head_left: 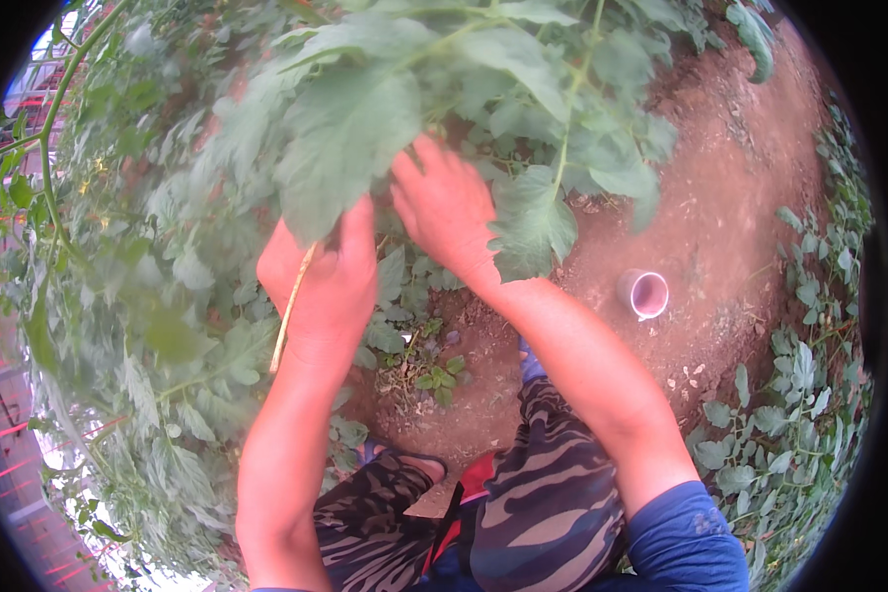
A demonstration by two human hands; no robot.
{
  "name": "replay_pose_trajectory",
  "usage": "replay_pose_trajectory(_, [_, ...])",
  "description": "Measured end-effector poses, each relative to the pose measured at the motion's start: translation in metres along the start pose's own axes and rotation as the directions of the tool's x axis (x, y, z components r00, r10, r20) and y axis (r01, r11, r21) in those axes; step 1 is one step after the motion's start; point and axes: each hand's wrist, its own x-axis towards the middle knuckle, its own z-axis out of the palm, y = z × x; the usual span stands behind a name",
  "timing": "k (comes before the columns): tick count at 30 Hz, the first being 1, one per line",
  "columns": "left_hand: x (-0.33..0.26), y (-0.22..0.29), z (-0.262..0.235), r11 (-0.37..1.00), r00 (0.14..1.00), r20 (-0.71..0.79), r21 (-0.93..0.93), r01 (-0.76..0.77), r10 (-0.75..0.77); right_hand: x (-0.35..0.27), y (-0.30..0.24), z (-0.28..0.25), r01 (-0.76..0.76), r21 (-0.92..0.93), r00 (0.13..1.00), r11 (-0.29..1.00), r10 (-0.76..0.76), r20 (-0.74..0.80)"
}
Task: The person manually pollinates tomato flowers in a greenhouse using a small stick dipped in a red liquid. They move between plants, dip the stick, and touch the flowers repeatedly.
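My left hand (pixel 328 271) is closed, with a thin yellowish stick (pixel 294 308) slanting out of it toward my wrist. A broad leaf of a tomato plant (pixel 350 133) hangs over the fingers and hides their tips. Just to the right and a little farther off, my right hand (pixel 446 209) reaches in among the stems. Its fingers are bent; their ends go behind the foliage, so what they grip cannot be made out. Another tomato leaf (pixel 535 225) droops beside the right wrist.
A pale cup (pixel 649 294) stands on the bare brown soil (pixel 705 212) to the right. More leafy plants (pixel 760 434) line the right edge, and dense foliage fills the left. Small weeds (pixel 434 365) grow near my feet. A green stem (pixel 51 128) rises at far left.
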Motion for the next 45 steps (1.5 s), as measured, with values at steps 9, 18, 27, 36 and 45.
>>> replay_pose_trajectory(9, [0.003,-0.01,0.009,0.997,0.998,0.047,-0.063,0.036,-0.033,0.0,0.0,0.0,-0.019,0.006,0.999,1.0,0.018,0.035])
replay_pose_trajectory(18, [-0.001,-0.007,0.004,0.999,0.999,0.049,-0.03,0.02,-0.018,-0.004,0.005,-0.002,-0.011,0.028,1.0,1.0,0.01,0.004])
replay_pose_trajectory(27, [-0.016,0.033,-0.071,1.0,0.999,0.032,-0.013,0.012,-0.011,0.006,0.004,-0.009,0.009,0.009,1.0,1.0,-0.009,-0.004])
replay_pose_trajectory(36, [-0.121,0.065,-0.266,0.883,0.962,0.205,-0.464,-0.064,0.178,-0.018,-0.011,-0.073,0.247,-0.078,0.967,0.966,-0.251,-0.047])
replay_pose_trajectory(45, [-0.312,0.119,-0.303,0.82,0.764,-0.459,-0.55,0.157,-0.454,-0.018,-0.152,-0.149,-0.008,0.41,0.594,0.912,-0.326,0.736])
